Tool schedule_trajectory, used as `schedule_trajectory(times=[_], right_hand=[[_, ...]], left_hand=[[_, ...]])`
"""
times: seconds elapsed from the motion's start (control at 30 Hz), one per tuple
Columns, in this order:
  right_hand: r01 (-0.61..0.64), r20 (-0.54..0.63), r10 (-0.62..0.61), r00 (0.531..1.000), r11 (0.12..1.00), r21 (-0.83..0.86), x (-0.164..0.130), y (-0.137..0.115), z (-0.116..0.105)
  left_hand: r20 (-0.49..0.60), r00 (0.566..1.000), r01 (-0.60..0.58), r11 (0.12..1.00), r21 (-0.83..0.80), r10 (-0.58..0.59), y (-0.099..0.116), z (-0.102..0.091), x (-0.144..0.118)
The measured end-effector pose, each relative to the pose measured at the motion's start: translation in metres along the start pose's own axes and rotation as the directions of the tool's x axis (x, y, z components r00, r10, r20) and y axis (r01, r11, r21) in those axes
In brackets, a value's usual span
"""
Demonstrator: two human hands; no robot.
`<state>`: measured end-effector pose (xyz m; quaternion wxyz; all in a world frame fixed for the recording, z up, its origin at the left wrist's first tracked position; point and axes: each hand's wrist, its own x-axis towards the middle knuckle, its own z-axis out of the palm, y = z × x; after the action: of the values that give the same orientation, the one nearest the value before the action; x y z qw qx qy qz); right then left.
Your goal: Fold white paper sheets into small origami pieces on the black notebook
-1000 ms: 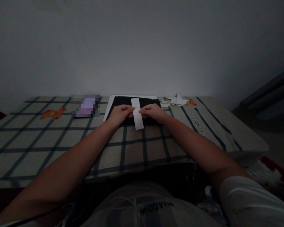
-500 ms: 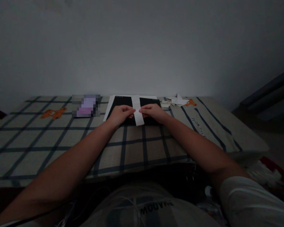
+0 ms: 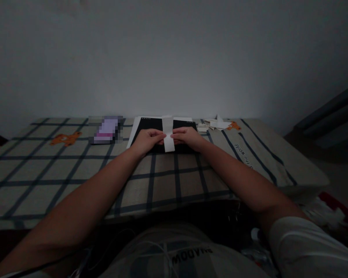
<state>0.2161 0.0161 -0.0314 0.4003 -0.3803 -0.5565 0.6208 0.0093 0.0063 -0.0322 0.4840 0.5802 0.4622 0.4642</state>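
Note:
A white paper strip (image 3: 168,125) runs lengthwise over a flat black board or folder (image 3: 150,124). My left hand (image 3: 149,141) pinches the strip's left edge between thumb and fingers. From the other side, my right hand (image 3: 188,137) pinches its right edge at about the same height. The strip's lower end (image 3: 169,146) sticks out toward me below the fingertips. Both hands rest over the black board, with white paper (image 3: 132,133) showing from under its left side.
A phone (image 3: 107,129) with a blurred, purplish screen lies on the left of the checked tablecloth (image 3: 75,170). Folded and torn white paper pieces (image 3: 219,123) lie right of the board. Behind the table stands a plain wall (image 3: 174,58). Dark fabric (image 3: 333,108) hangs at far right.
The paper strip has straightened a little, its lower end shifting slightly left and up. Both hands keep their places and pinches.

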Motion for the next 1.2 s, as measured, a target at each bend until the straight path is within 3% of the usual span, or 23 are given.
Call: schedule_trajectory(times=[0.13, 0.33, 0.57, 0.8, 1.07, 1.2], right_hand=[[-0.04, -0.007, 0.04, 0.999, 0.999, -0.009, -0.002, -0.0026, 0.0014], [-0.017, -0.119, 0.014, 0.993, 1.0, -0.023, -0.0007, -0.0042, -0.0002], [-0.016, 0.002, 0.016, 1.0, 1.0, 0.012, 0.0023, 0.0029, -0.0034], [0.016, -0.126, -0.024, 0.992, 0.998, -0.059, 0.0034, 0.0007, -0.0022], [-0.042, 0.016, 0.043, 0.999, 0.999, -0.017, 0.0001, -0.0009, -0.0021], [-0.03, -0.048, 0.027, 0.998, 0.996, -0.079, 0.0013, -0.0008, 0.0006]], left_hand=[[-0.035, 0.999, -0.005, 1.0, -0.031, 0.004, 0.0001, 0.0003, 0.0007], [0.044, 0.997, 0.062, 0.998, -0.026, -0.061, 0.0042, 0.0028, -0.0023], [-0.054, 0.998, -0.013, 0.999, 0.042, 0.016, 0.0025, 0.0013, -0.0006], [0.008, 0.998, 0.057, 0.998, -0.024, -0.056, 0.0041, 0.0046, -0.0027], [-0.03, 1.0, 0.01, 0.999, 0.051, -0.008, 0.0043, 0.0027, -0.0027], [-0.027, 1.0, -0.012, 0.996, 0.089, 0.015, 0.0041, 0.0032, -0.0028]])
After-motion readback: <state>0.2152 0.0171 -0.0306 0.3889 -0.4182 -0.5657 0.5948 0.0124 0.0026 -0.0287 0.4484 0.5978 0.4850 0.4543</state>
